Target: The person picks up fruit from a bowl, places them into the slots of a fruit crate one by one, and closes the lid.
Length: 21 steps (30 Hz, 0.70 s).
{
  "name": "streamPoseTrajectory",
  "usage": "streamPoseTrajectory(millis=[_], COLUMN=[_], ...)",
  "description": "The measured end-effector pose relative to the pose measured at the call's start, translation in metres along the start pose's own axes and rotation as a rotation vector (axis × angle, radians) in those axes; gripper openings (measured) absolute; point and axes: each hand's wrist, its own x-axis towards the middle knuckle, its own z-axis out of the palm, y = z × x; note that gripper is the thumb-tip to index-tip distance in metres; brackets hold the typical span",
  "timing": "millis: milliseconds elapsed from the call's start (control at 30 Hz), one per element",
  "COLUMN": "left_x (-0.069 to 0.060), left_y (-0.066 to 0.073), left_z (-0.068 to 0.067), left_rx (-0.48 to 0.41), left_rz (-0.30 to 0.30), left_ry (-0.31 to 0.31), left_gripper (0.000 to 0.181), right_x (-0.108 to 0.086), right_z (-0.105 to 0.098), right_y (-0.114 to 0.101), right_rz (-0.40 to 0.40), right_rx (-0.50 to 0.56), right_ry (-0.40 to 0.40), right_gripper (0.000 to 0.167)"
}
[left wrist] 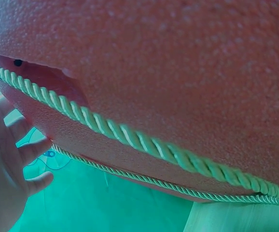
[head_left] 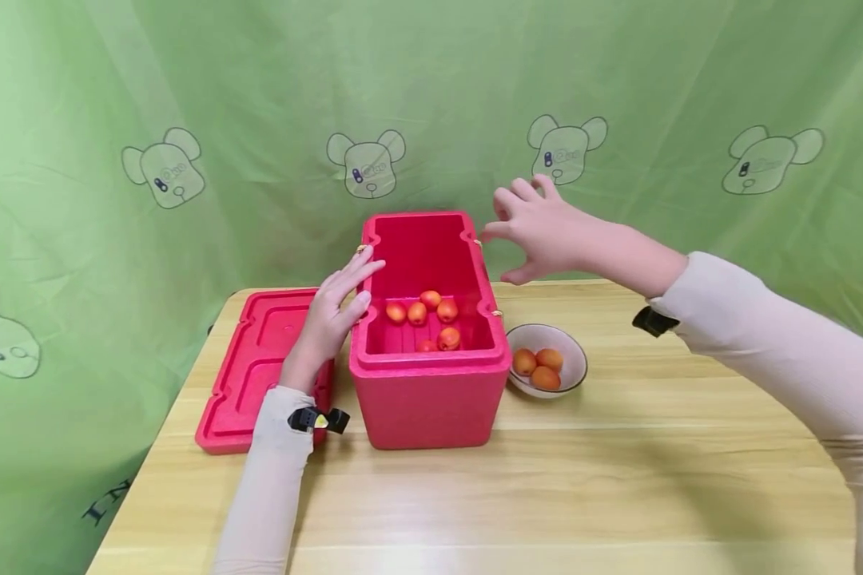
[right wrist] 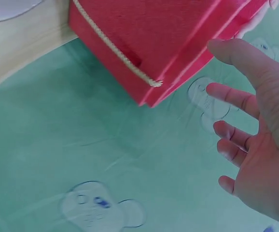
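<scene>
Head view: a lidless red foam box (head_left: 427, 407) stands toward the far edge of a wood-grain tabletop (head_left: 417, 511), its long sides running away from the viewer. Six orange, loquat-like fruits (head_left: 416, 313) can be counted on the floor of the box. The matching red lid (head_left: 262, 367) lies flat along the tabletop's left edge, near the far left corner. On the opposite side, just beside the box's right wall, a pale round bowl (head_left: 574, 363) bears three fruits of the same kind (head_left: 546, 378). The left hand (head_left: 327, 311) rests against the box's left rim, fingers extended and grasping nothing. The right hand (head_left: 535, 231) is raised near the right rim, relaxed and holding nothing, its fingers spread and slightly bent. Behind the tabletop hangs a green curtain (head_left: 259, 80) printed with outlined animal heads.

Left wrist view: a twisted cord (left wrist: 144, 143) runs along the box's outer wall; the left hand's straight fingers appear at the left side of the frame.

Right wrist view: a second cord (right wrist: 111, 45) crosses the box's other outer wall; the right hand's palm is bare, its thumb overlapping the rim in projection, so contact cannot be told.
</scene>
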Motion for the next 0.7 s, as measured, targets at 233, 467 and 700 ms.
streamPoseTrajectory(millis=[233,467,700], left_x=[0.001,-0.001,-0.001], left_y=[0.0,0.0,0.001], left_z=[-0.001,-0.001,0.0], left_rx=[0.004,-0.001,0.001], left_rz=[-0.008,-0.006,0.013], left_ry=[-0.009,0.001,0.009], left_gripper=[0.055,0.054,0.054], right_x=[-0.03,-0.056,-0.077], right_z=[0.024,0.052,0.086], right_y=[0.021,0.03,0.028], right_rz=[0.096,0.184,0.252], right_rx=[0.088,0.194,0.285], right_ry=[0.028,0.03,0.01], right_gripper=[0.047,0.043,0.045])
